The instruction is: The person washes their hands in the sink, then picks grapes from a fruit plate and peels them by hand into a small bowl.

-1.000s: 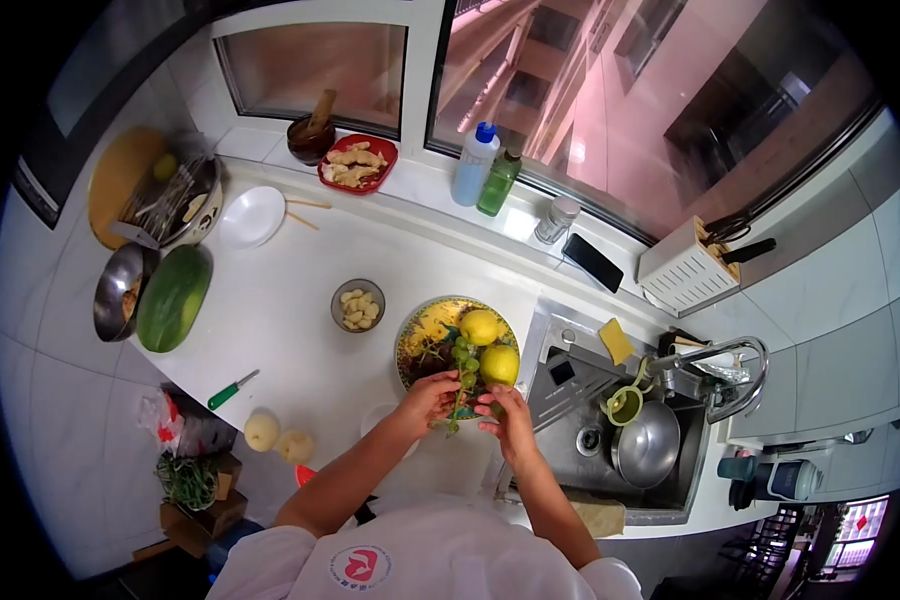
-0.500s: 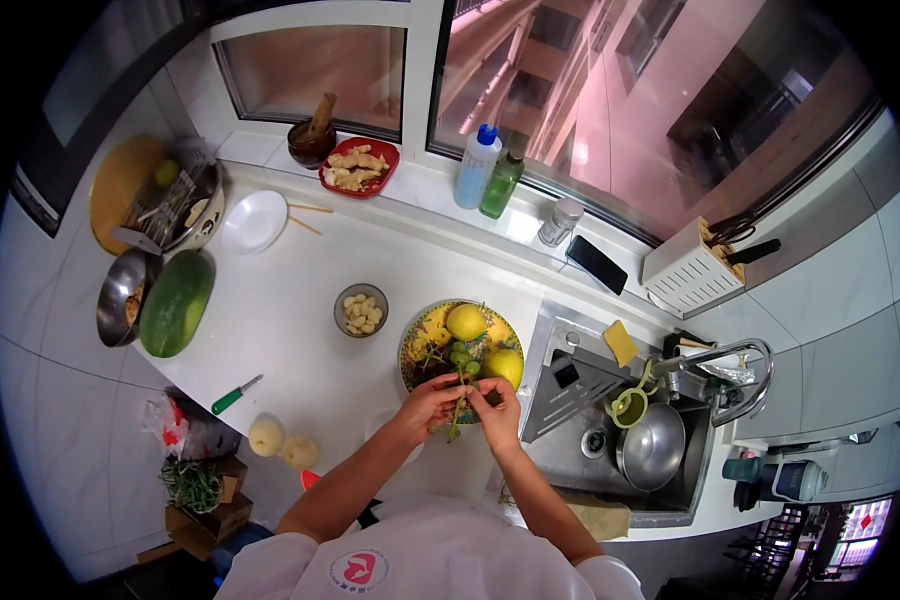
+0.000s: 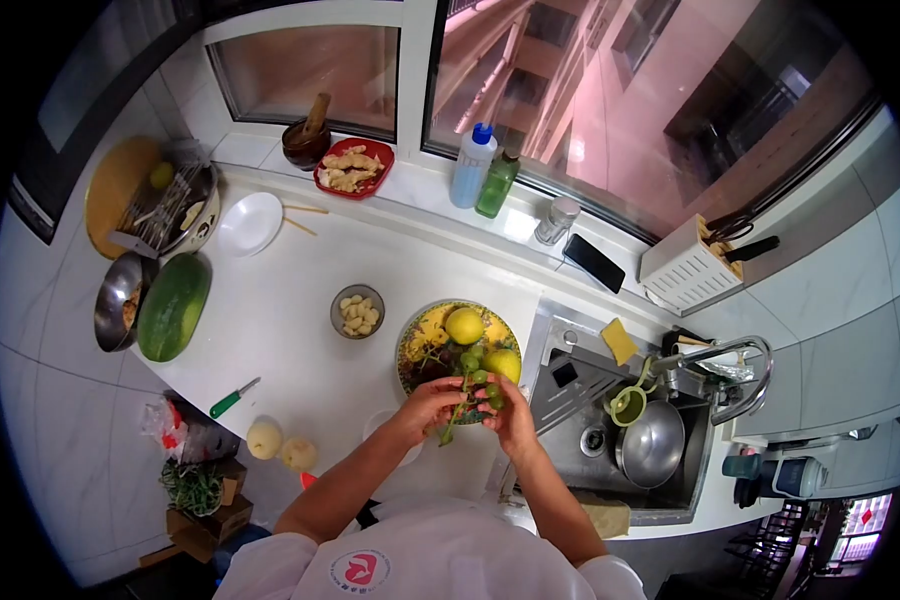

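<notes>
A small bunch of green grapes (image 3: 472, 362) is between my hands, above a yellow patterned plate (image 3: 407, 345). My left hand (image 3: 430, 408) is closed, its fingertips pinching the stem of the bunch. Curled around a few of the grapes at the bunch's right side is my right hand (image 3: 511, 418); part of the fruit is hidden by its fingers. Beneath, the plate bears two yellow round fruits, one a yellow fruit (image 3: 464, 325) at the back, and dark grapes (image 3: 432, 368) with bare stems at the left.
A bowl of garlic cloves (image 3: 358, 312) stands left of the plate. Farther left lie a green-handled knife (image 3: 235, 398), two pale round fruits (image 3: 281, 446) and a watermelon (image 3: 174, 308). To the right is a steel sink (image 3: 560, 455) holding a metal bowl (image 3: 651, 445).
My right hand has opened its pinch at the stem and moved slightly right and down, now around grapes. The left hand keeps hold of the stem. The view shifted slightly.
</notes>
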{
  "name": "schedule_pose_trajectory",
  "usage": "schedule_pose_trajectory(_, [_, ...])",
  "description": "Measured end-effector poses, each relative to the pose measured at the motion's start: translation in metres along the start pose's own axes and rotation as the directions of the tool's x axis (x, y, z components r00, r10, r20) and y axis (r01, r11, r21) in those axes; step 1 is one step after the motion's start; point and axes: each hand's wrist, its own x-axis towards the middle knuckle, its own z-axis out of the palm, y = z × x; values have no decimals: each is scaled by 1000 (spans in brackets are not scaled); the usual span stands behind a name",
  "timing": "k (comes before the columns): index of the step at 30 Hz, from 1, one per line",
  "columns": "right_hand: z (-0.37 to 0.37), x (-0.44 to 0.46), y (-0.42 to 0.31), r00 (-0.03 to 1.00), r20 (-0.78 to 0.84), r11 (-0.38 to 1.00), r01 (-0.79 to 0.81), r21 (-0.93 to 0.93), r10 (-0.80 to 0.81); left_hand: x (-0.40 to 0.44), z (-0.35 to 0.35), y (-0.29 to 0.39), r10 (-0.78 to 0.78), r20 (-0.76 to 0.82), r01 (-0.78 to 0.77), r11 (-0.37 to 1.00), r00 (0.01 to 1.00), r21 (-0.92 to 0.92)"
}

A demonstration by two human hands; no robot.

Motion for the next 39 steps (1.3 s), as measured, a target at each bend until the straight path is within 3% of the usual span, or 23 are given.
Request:
schedule_pose_trajectory(1, [8,-4,-6,1000,-21,999,-16,-40,15,-1,-1,0,1,1,-1,1000,1000,0])
schedule_pose_trajectory(3, [14,-2,-1,997,-67,991,28,-133,-37,-14,5,11,-33,14,30,985,999,169])
schedule_pose_trajectory(4, [16,-1,1,990,-109,972,66,-226,-93,-10,3,6,-33,13,31,985,999,170])
schedule_pose_trajectory(6, [14,-1,2,986,-126,970,75,-232,-106,-2,1,-2,94,24,-96,987,995,126])
schedule_pose_trajectory(8, [13,-1,7,959,-105,933,225,-280,-263,-5,0,0,78,14,-79,986,997,149])
schedule_pose_trajectory(12, [9,-2,8,963,-139,963,204,-178,-230,-5,3,-1,86,28,-90,979,996,182])
schedule_pose_trajectory(16, [-17,2,9,915,-272,953,269,-138,-298,-3,-4,-8,80,-4,-79,983,997,168])
schedule_pose_trajectory(18, [-35,-2,-4,906,-315,958,279,-58,-283,-4,-5,-6,132,-120,-116,984,984,133])
schedule_pose_trajectory(20, [-46,-20,-21,961,-218,980,188,61,-170,3,-1,-10,181,-115,-161,973,977,165])
schedule_pose_trajectory(22, [-53,-30,-19,981,-134,982,155,111,-140,16,7,-18,282,-111,-266,954,953,138])
schedule_pose_trajectory(26, [-54,-49,-6,996,23,969,75,235,-83,53,14,-51,334,-77,-320,936,939,148])
schedule_pose_trajectory(28, [-57,-56,1,998,26,974,56,220,-64,69,12,-69,330,-57,-282,874,942,395])
schedule_pose_trajectory(29, [-55,-60,3,998,13,987,63,148,-65,69,8,-73,403,58,-378,786,913,490])
schedule_pose_trajectory(30, [-55,-64,6,998,0,995,68,75,-68,59,11,-68,400,62,-377,785,914,491])
schedule_pose_trajectory(32, [-57,-70,9,997,14,995,72,63,-73,29,17,-58,505,97,-425,587,857,689])
schedule_pose_trajectory(33, [-54,-74,7,998,41,997,37,69,-40,13,17,-49,502,98,-422,587,859,691])
schedule_pose_trajectory(35, [-45,-79,6,998,69,997,-7,77,1,-19,18,-29,332,262,-423,726,906,542])
schedule_pose_trajectory(39, [-19,-78,7,962,269,982,-92,162,45,-65,20,-18,340,352,-463,806,872,370])
